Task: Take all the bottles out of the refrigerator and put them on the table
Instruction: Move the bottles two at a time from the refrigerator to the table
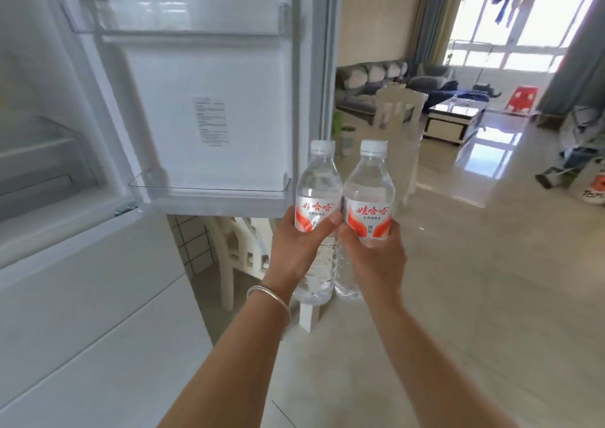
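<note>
Two clear water bottles with white caps and red-and-white labels stand upright side by side in front of me. My left hand [296, 250] grips the left bottle [317, 182] around its label. The right bottle [368, 185] is held the same way by my right hand [373, 257]. Both bottles touch each other, just right of the open refrigerator door [209, 100]. The door's two clear shelves [209, 188] hold nothing I can see. The refrigerator's interior [42, 152] shows at the left edge, blurred.
White chairs [242, 257] stand behind and below the door, another pale chair [399, 110] farther back. A grey sofa [370, 83], a low coffee table [455, 116] and bright windows lie beyond. Shiny tiled floor [491, 264] spreads to the right, with clutter [582, 165] at the far right.
</note>
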